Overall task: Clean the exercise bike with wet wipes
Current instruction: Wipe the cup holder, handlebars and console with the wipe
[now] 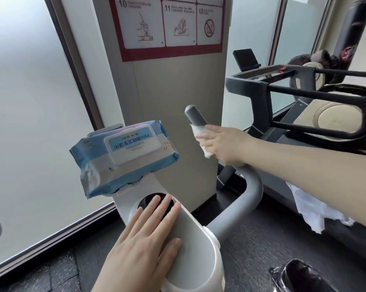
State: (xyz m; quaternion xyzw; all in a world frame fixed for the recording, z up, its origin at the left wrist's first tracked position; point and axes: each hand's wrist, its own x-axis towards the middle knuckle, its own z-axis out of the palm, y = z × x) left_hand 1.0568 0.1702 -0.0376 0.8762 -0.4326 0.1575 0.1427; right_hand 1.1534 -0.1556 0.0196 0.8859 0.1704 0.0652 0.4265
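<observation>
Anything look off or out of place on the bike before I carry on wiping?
The wet wipes pack is perched on the bike's console, overhanging its edge on the near-left side, so a knock could tip it off. Otherwise nothing stands out: the right hand holds a wipe around the grey handlebar, and the left hand rests flat on the white column.

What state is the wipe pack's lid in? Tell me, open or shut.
Shut. The white flip lid lies flat against the top of the wipe pack, with no wipe poking out.
</observation>
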